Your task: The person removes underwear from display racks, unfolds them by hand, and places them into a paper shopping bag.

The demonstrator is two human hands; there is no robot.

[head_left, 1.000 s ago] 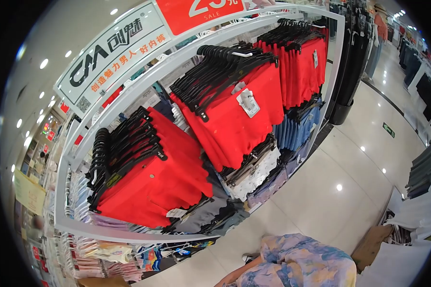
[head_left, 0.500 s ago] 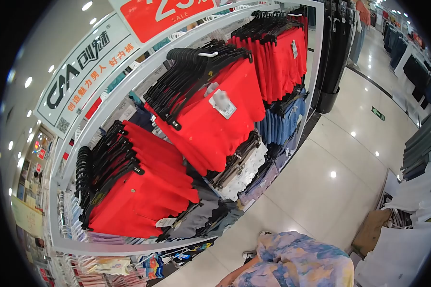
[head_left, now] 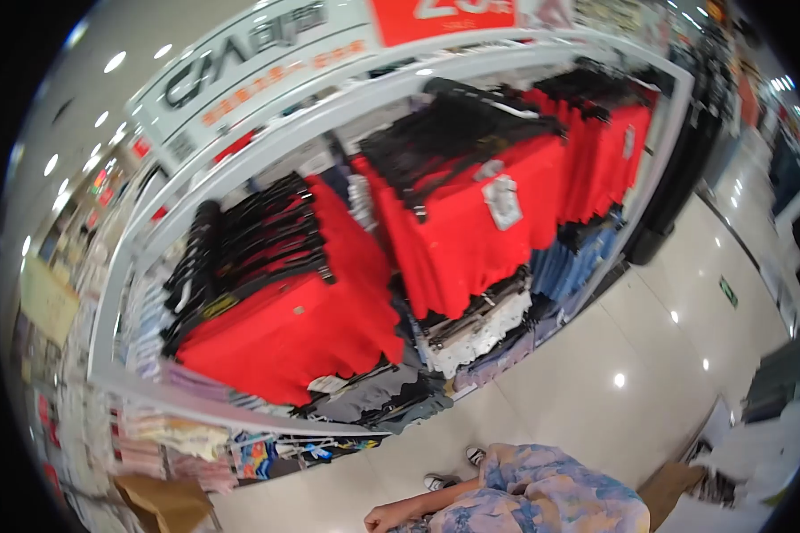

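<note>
So the left hand (head_left: 387,517) is down at 6 o'clock, fingers curled in narrow, can't tell if they're gripping anything. Right hand's out of frame. Nearest red garments (head_left: 329,324) hang on black hangers at 8 o'clock, inside a white rack (head_left: 105,329). Brown bag (head_left: 162,506) sits between 7 and 8.

1. Red garments (head_left: 280,342) hang in three tight rows, left to upper right, hems wavy.
2. Grey garments (head_left: 378,393) hang beneath the leftmost row.
3. Multicoloured garments (head_left: 253,457) hang lower, left of centre.
</note>
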